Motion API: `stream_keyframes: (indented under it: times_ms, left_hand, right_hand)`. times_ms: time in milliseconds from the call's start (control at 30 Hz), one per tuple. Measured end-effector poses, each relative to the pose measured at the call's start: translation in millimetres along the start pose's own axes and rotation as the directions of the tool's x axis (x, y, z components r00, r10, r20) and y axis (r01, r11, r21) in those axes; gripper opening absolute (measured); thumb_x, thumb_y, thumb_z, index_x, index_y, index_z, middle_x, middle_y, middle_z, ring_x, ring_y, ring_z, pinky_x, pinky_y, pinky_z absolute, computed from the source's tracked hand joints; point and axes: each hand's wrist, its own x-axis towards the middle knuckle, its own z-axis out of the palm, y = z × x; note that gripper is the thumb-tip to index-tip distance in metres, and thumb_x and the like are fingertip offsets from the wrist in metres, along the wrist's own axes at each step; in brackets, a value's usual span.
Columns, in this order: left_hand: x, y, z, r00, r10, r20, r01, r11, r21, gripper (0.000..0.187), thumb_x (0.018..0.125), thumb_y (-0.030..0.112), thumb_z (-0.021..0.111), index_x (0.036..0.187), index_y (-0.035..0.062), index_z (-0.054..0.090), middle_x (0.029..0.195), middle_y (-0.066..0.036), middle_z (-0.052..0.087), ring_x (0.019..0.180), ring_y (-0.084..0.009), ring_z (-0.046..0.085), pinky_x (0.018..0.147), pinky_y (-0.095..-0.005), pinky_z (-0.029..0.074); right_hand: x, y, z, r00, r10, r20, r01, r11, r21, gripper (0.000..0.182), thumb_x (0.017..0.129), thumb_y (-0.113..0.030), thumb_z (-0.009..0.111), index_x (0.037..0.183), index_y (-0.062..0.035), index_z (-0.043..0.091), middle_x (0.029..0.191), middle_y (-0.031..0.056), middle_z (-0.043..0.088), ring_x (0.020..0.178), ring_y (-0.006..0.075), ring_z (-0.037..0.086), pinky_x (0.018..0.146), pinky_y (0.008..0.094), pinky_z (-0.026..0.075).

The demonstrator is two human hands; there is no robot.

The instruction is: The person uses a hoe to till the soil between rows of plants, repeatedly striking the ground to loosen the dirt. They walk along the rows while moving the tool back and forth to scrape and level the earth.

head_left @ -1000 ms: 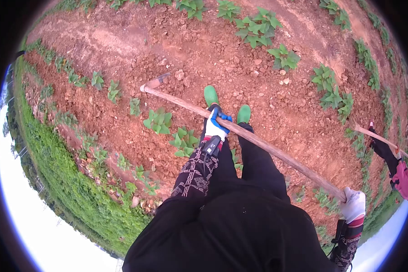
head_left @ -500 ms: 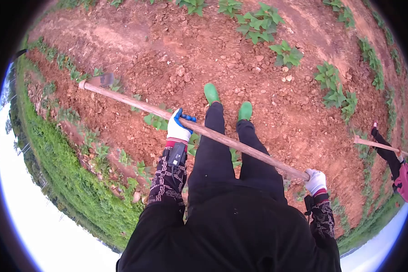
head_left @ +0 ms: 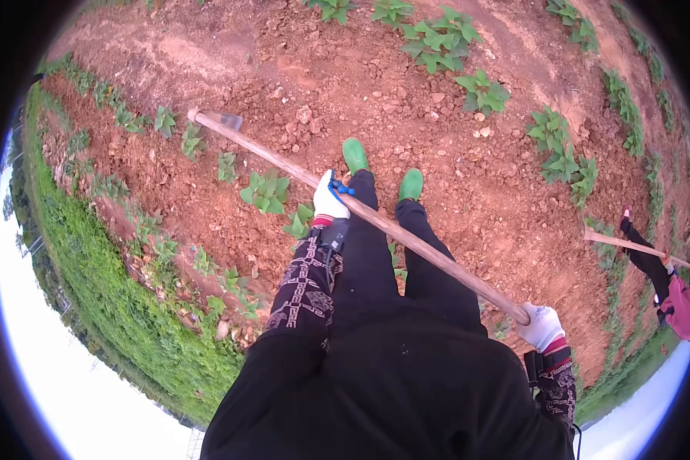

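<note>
A long wooden hoe handle (head_left: 414, 241) runs slantwise across my body, with its metal blade (head_left: 228, 120) at the upper left, over reddish soil. My left hand (head_left: 332, 197), in a white and blue glove, is wrapped round the middle of the handle. At the lower right end of the handle, my right hand (head_left: 541, 327), in a white glove, grips the wood near its tip. Leafy green plants (head_left: 266, 191) stand in the soil beside the handle, left of my left hand.
My green shoes (head_left: 355, 156) stand on clod-strewn red soil (head_left: 322, 100). More plants (head_left: 441, 40) grow in rows above and right. A person in a pink top (head_left: 681, 308) holds another hoe (head_left: 625, 243) at the far right. Dense greenery (head_left: 115, 307) lines the left.
The hoe blade has moved right, from beside the plant row onto barer soil. My left hand has shifted right with the handle, and my right hand slightly right and down.
</note>
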Motion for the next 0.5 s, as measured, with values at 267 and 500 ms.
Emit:
stream_keyframes:
  times_ms: [267, 500]
  left_hand:
    - [-57.0, -116.1, 28.2, 0.937, -0.344, 0.057, 0.345, 0.938, -0.02, 0.031, 0.087, 0.024, 0.065, 0.064, 0.012, 0.047, 0.057, -0.004, 0.047, 0.053, -0.0212, 0.051, 0.057, -0.0409, 0.05]
    - [-90.0, -130.6, 23.6, 0.834, -0.517, -0.194, 0.523, 0.852, -0.022, 0.029, 0.087, 0.024, 0.059, 0.065, 0.0107, 0.048, 0.06, -0.007, 0.05, 0.054, -0.0251, 0.051, 0.067, -0.0495, 0.051]
  right_hand:
    - [-117.1, 56.5, -27.6, 0.985, 0.168, -0.033, -0.165, 0.983, 0.082, 0.017, 0.061, -0.018, 0.067, 0.07, -0.0045, 0.061, 0.063, 0.0167, 0.058, 0.06, 0.0334, 0.061, 0.054, 0.0382, 0.047]
    - [-106.2, 124.5, 6.6, 0.953, 0.271, -0.135, -0.274, 0.962, -0.006, 0.016, 0.061, -0.019, 0.066, 0.074, -0.0106, 0.064, 0.07, 0.0138, 0.064, 0.068, 0.0342, 0.063, 0.06, 0.0392, 0.052]
